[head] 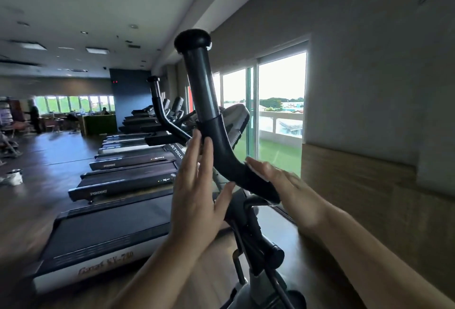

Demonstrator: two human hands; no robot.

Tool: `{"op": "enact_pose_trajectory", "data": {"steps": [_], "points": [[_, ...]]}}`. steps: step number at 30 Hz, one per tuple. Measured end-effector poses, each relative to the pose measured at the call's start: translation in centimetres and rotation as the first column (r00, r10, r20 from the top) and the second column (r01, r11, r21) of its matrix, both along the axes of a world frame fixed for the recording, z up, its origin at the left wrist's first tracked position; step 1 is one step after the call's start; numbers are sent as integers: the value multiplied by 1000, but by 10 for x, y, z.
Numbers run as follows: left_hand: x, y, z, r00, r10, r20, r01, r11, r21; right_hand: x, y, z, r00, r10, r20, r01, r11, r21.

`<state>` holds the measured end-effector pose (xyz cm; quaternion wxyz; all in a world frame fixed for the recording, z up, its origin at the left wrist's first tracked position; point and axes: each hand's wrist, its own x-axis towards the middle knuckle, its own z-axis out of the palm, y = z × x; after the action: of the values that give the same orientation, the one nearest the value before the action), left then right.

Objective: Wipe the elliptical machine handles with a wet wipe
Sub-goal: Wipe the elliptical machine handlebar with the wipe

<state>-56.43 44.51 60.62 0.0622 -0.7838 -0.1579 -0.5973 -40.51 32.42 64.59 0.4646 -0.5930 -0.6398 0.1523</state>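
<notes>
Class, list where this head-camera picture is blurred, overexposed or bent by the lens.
Head view: motion blur smears the right hand; the window is blown out white beside a dim wall; the wide lens bows the ceiling edge; the near handle is sharp, with a soft sheen.

I see a dark wood floor [61,151] carrying a row of treadmills [123,183] from 7 toward 10 o'clock, the elliptical machine [256,281] at 6 and a white container [15,177] at 9.
</notes>
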Motion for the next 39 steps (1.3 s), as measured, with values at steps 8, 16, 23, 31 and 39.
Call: {"op": "enact_pose_trajectory", "data": {"steps": [8, 16, 23, 31, 39], "points": [[9, -18, -7, 989, 143, 38, -141, 989, -49, 12, 12, -84, 896, -294, 333, 172, 920, 351], [29, -32, -12, 951, 288, 113, -274, 954, -125, 33, 15, -91, 934, -211, 289, 96, 926, 365], [34, -38, -9, 884, 467, 4, -467, 882, 69, 42, 23, -24, 976, 123, 180, -153, 975, 163], [28, -47, -5, 822, 541, -177, -501, 836, 225, 58, 29, 13, 907, 417, -61, -419, 908, -23], [33, -61, 12, 752, 585, -304, -529, 811, 250, 88, 48, 18, 908, 418, -43, -416, 881, -227]]}}
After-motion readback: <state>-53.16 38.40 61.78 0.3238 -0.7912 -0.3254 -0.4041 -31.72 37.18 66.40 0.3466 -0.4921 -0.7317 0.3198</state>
